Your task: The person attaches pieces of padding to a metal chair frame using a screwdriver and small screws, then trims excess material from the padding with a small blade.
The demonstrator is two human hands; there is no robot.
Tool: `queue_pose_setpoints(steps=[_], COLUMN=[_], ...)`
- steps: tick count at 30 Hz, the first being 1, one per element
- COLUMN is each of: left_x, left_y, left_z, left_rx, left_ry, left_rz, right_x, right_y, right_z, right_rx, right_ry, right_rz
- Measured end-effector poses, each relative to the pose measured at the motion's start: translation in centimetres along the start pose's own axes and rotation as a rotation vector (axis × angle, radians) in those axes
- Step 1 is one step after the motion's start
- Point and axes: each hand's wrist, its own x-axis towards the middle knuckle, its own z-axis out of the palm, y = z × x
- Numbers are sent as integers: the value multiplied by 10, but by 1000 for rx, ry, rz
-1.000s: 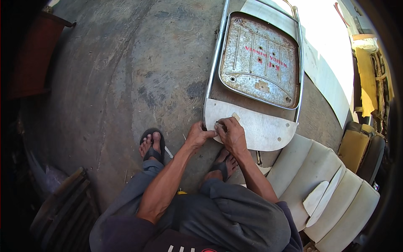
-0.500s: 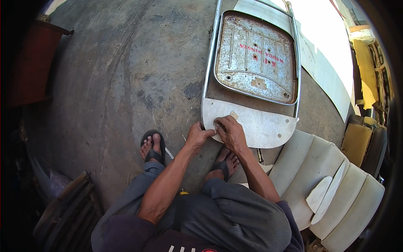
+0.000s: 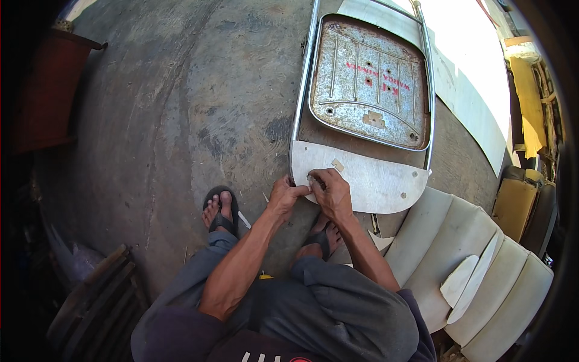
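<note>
A chrome folding-chair frame (image 3: 297, 102) lies on the floor, with a rusty seat pan (image 3: 338, 72) bearing red lettering and a pale curved panel (image 3: 374, 188) across its near end. My left hand (image 3: 282, 199) has its fingers curled round the panel's left edge and frame, thumb pointing right. My right hand (image 3: 330, 196) is pinched over the panel beside that thumb; whatever small thing is between its fingertips is too hidden to name. A small tan patch (image 3: 338, 164) sits on the panel just above my fingers.
A padded cream cushion (image 3: 425, 244) with pale cut pieces (image 3: 458, 277) lies at right, near yellow foam (image 3: 525, 105) and stacked padding (image 3: 512, 202). A white sheet (image 3: 476, 102) stretches behind the chair. A red object (image 3: 48, 90) and dark slatted wood (image 3: 99, 304) are at left.
The view has shifted slightly, so the chair appears higher and a little left than a second ago. Both hands keep their grip in nearly the same spot on the panel.
</note>
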Motion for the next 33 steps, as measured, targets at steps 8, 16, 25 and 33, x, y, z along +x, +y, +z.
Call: queue_pose_setpoints(steps=[8,16,25,33], left_x=[-1,3,6,1], left_y=[-1,-1,5,7], left_z=[2,2,-3,-1], left_rx=[133,152,191,144], left_ry=[-2,-29,-95,-79], left_rz=[47,66,47,-17], right_x=[8,9,16,14], right_y=[12,10,10,15], right_z=[-5,-6,-18,-18], right_rx=[-79,-14,18,54], right_ry=[-33,-23,-118,-51], right_rz=[-166,-78,-14,-52])
